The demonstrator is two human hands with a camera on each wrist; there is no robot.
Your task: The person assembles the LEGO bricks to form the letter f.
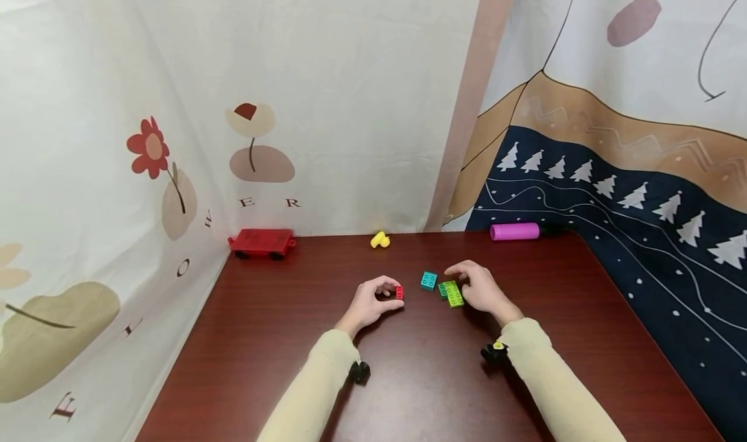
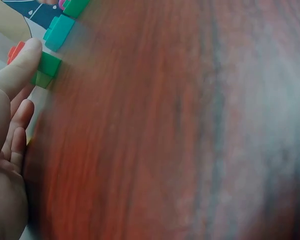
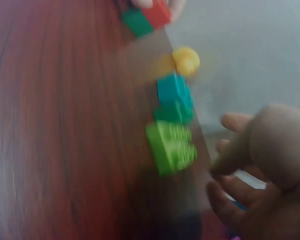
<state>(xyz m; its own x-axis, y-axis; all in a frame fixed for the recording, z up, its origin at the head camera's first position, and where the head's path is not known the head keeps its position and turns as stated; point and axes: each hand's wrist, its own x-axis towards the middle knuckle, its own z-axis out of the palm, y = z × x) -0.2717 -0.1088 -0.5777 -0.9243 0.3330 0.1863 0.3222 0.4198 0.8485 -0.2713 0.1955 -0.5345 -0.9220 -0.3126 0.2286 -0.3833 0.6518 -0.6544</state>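
Observation:
My left hand (image 1: 373, 302) pinches a red building brick (image 1: 399, 292) between thumb and fingers. Under the red brick sits a green brick (image 2: 50, 64), joined to it in one small stack. Just right of the lime-green brick (image 1: 452, 294), my right hand (image 1: 477, 288) has loosely bent fingers and nothing in its grasp. A gap shows between that hand and the lime brick in the right wrist view. A darker green brick (image 3: 171, 114) lies against the lime one's left side, partly hidden. Left of these is a teal brick (image 1: 428, 280), studs up.
At the table's back edge stand a red toy wagon (image 1: 262, 244) on the left, a small yellow toy (image 1: 380, 240) in the middle and a purple cylinder (image 1: 515, 232) with a dark end on the right. Printed cloth (image 1: 350, 105) walls the back and sides.

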